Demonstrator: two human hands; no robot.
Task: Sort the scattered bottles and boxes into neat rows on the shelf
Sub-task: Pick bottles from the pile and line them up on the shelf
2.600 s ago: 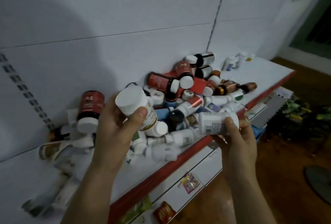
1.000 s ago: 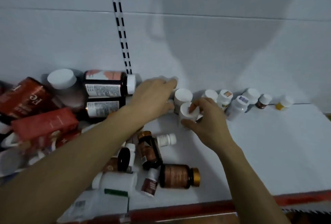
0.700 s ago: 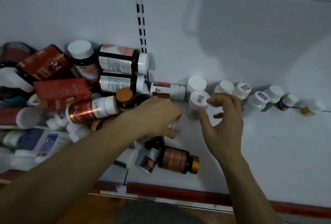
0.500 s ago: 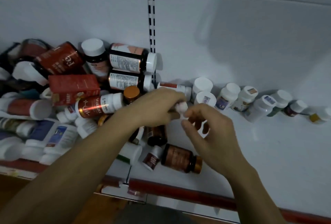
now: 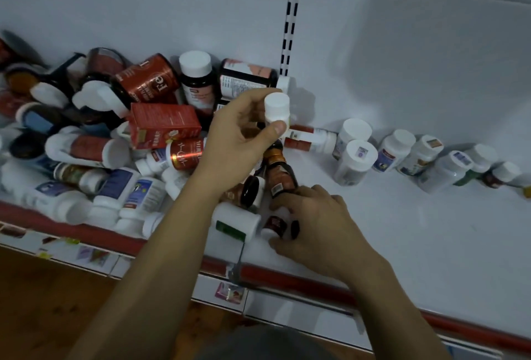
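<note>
My left hand (image 5: 241, 141) holds a small white bottle (image 5: 276, 108) upright between thumb and fingers, above the pile. My right hand (image 5: 313, 221) is lower, near the shelf's front, with its fingers curled round a small dark bottle with a white cap (image 5: 275, 226) that lies on the white shelf (image 5: 416, 239). A heap of lying bottles and a red box (image 5: 163, 125) fills the shelf's left half. A row of white-capped bottles (image 5: 402, 152) stands along the back wall on the right.
A slotted upright rail (image 5: 290, 23) runs up the white back panel. The shelf has a red front edge (image 5: 301, 276) with price labels below. A white bottle with a green label (image 5: 232, 223) lies beside my right hand. Brown floor shows at lower left.
My left hand has lifted a small white bottle out of the pile. My right hand dropped from the back row to the dark bottle at the shelf's front. The view shifted left.
</note>
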